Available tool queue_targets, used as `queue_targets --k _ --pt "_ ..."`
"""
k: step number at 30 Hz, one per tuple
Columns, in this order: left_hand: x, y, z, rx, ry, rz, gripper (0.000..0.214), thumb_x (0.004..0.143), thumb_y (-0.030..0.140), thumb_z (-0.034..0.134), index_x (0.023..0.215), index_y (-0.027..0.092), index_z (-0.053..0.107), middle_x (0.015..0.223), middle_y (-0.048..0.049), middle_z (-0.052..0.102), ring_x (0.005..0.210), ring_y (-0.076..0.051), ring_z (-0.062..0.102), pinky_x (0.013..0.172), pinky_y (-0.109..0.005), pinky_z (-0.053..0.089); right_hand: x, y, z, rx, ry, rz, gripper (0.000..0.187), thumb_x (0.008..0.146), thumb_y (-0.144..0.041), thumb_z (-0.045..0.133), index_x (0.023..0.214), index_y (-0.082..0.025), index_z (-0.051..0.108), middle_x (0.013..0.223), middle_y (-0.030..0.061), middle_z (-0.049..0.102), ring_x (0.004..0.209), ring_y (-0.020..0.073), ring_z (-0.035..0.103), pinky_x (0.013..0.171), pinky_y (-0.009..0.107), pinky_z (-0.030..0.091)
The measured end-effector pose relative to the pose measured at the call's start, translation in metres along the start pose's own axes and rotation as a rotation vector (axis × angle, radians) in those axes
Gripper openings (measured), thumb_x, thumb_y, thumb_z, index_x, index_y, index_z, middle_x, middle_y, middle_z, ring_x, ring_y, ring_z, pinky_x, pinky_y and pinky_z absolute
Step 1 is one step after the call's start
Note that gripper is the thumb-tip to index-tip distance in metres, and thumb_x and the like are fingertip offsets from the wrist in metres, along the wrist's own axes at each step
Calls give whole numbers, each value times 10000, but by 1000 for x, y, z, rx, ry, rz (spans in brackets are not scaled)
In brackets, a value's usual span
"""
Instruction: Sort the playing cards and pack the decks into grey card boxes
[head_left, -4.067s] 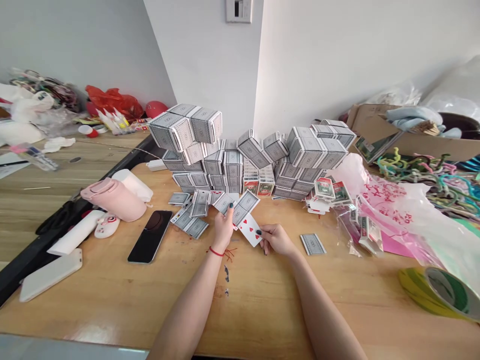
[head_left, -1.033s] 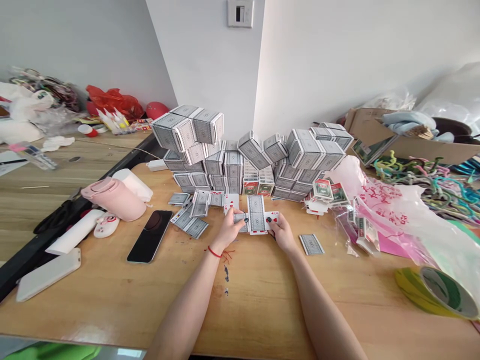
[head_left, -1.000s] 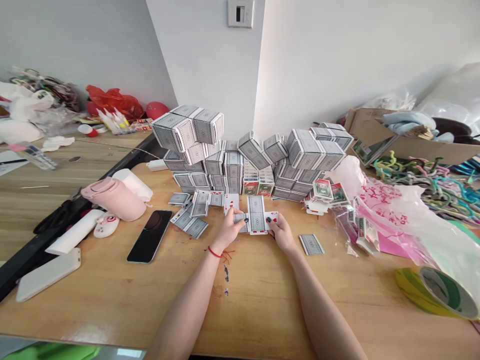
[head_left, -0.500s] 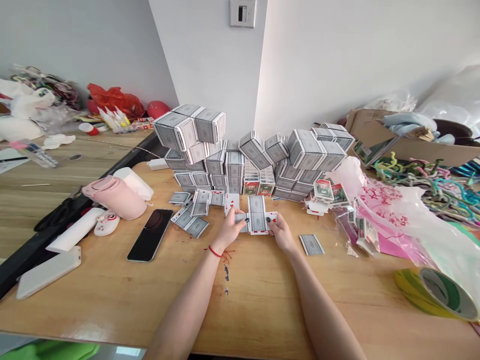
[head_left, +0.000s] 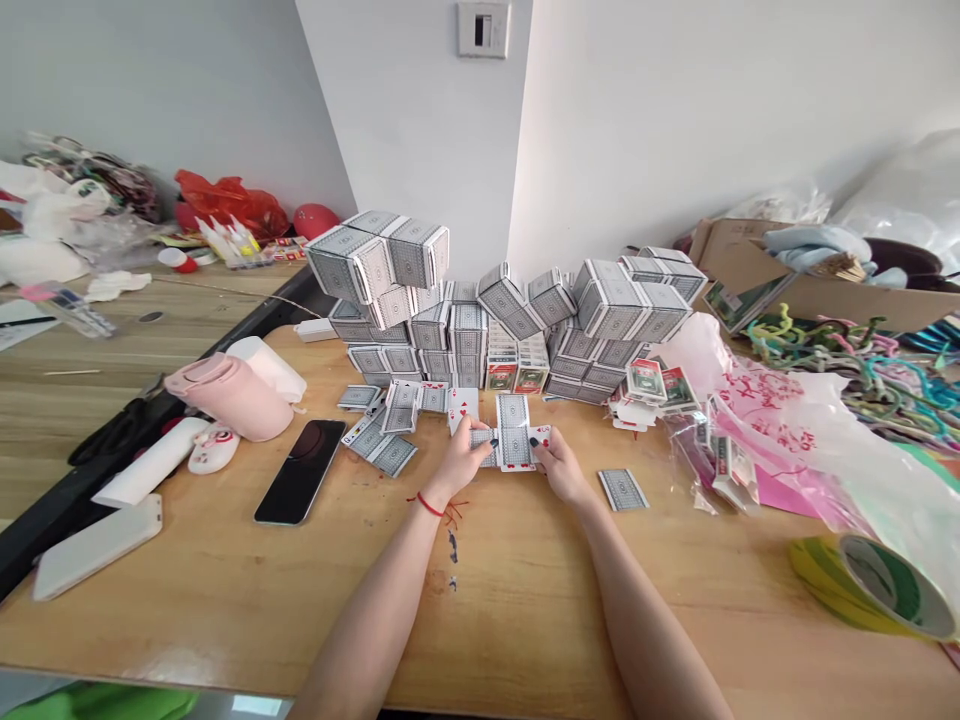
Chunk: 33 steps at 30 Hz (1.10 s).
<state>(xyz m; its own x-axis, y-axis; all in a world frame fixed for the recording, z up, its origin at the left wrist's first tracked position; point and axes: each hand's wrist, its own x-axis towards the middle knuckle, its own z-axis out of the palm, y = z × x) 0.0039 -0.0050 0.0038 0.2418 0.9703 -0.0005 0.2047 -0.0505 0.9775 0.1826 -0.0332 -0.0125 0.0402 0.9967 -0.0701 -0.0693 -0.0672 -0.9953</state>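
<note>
My left hand [head_left: 459, 463] and my right hand [head_left: 559, 467] meet at the middle of the wooden table [head_left: 517, 590], both pinching a crossed set of playing cards [head_left: 514, 443]. A grey-backed card stands upright across others whose red pips show at the sides. Loose folded cards [head_left: 379, 440] lie just left of my left hand. A single face-down card [head_left: 622, 489] lies to the right of my right hand. Behind the hands rises a wall of cubes made of cards [head_left: 480, 305].
A black phone [head_left: 300, 470], a pink bottle [head_left: 229, 396] and a white case [head_left: 94, 546] lie at the left. Card packs [head_left: 660, 385], a pink-printed plastic bag [head_left: 795, 420] and a tape roll [head_left: 877, 582] are on the right. A cardboard box [head_left: 795, 270] stands at the back right.
Four seconds ago my hands held a fan with one face-up heart card apart. Now the cards are crossed together between both hands; over the last second little has moved.
</note>
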Motion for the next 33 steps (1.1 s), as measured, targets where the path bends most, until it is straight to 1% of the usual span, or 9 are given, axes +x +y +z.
queue_targets --k 3,8,14,17,22,24,28,30,33 --pt "-1 2 1 10 14 6 172 676 218 535 823 192 449 804 7 477 757 -130 452 708 -241 358 0 2 0 -23 8 -31 246 694 -423 557 717 -220 421 539 -59 423 439 84 357 398 196 289" --pt "-1 2 7 6 63 45 235 667 291 583 839 190 459 838 0 485 799 -140 468 719 -244 367 -1 0 -2 29 -28 -42 274 717 -446 534 708 -218 383 465 -90 335 364 60 268 354 189 224" --pt "2 -1 11 19 130 -13 323 590 311 658 817 173 476 776 2 500 713 -134 481 658 -247 379 -3 -3 -5 30 -60 -32 276 726 -449 527 707 -218 377 403 -101 328 327 58 247 335 188 199" --pt "2 -3 11 -19 117 -19 311 591 297 657 809 171 474 751 10 502 682 -123 484 633 -239 384 -3 -4 -3 27 -74 -40 283 729 -457 524 704 -216 379 409 -101 320 331 57 243 335 186 194" --pt "2 -4 8 -36 132 11 292 611 278 645 824 167 478 773 3 511 723 -123 497 657 -239 402 -3 -2 -1 35 -20 -67 281 773 -472 461 712 -220 354 409 -94 348 334 60 270 337 184 206" --pt "2 -3 8 -67 145 -5 302 608 271 646 829 169 468 770 6 506 712 -120 499 632 -236 417 -3 -1 -1 37 6 -85 275 787 -476 439 730 -223 348 392 -95 353 326 63 273 336 185 206" --pt "1 -4 9 -210 73 -78 335 619 281 637 859 182 425 748 8 495 637 -116 513 506 -233 454 -1 3 0 54 10 -109 291 784 -477 448 702 -221 338 409 -95 329 334 57 255 345 186 195" --pt "0 -5 10 -264 31 -84 334 636 282 624 866 192 400 750 10 487 610 -113 518 470 -245 472 0 3 1 79 4 -107 311 770 -477 473 674 -217 329 456 -89 310 358 51 250 354 186 195" --pt "0 -5 10 -301 5 -77 326 650 271 616 861 201 379 753 16 471 588 -108 521 444 -262 491 1 1 2 85 -3 -97 322 756 -479 490 665 -214 332 509 -79 285 388 50 245 366 189 196"
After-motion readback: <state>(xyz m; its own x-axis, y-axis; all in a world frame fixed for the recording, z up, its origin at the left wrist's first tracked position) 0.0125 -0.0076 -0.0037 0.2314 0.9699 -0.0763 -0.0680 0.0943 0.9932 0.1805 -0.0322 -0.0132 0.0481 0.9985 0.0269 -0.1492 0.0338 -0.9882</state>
